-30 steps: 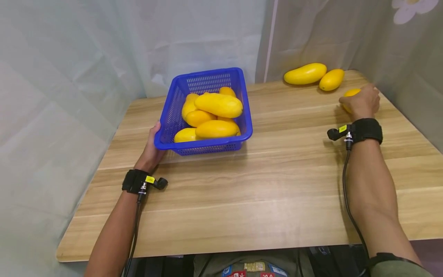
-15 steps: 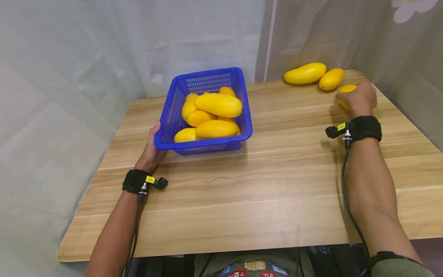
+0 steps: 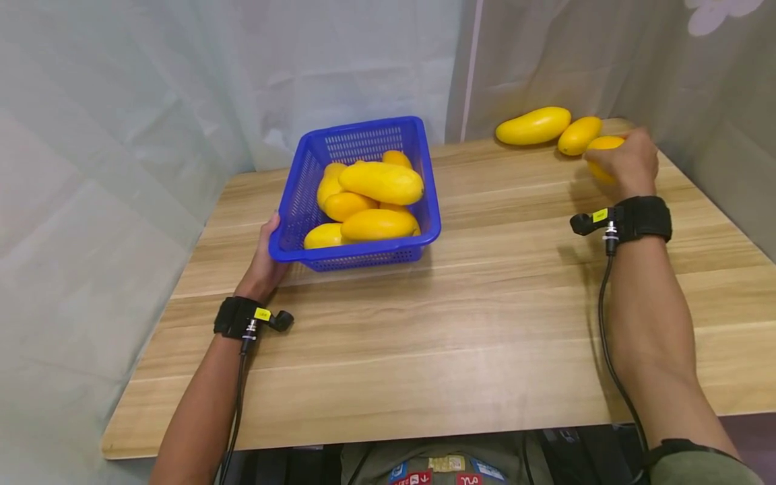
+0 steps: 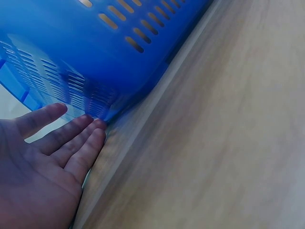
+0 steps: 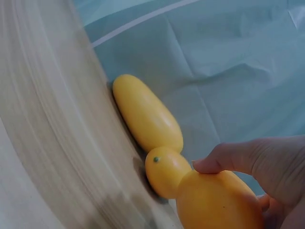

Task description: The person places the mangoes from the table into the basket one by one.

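Right hand (image 3: 627,165) gripping small yellow oval mango (image 3: 603,145); left hand (image 3: 263,259) flat, fingers straight, against blue perforated plastic basket (image 3: 364,138).

Held mango lifted at far right corner of light wooden bench (image 3: 424,350), just beside short yellow mango (image 3: 578,135) and long yellow mango (image 3: 533,126) lying by grey curtain (image 3: 545,54). Basket at bench's left rear, piled with yellow mangoes (image 3: 380,183). Black camera straps on both wrists.

The right hand (image 3: 627,165) has carried its gripped mango (image 3: 602,156) off the bench surface and toward the far edge, so it now sits just beside the small mango (image 3: 578,135) lying near the far right corner.
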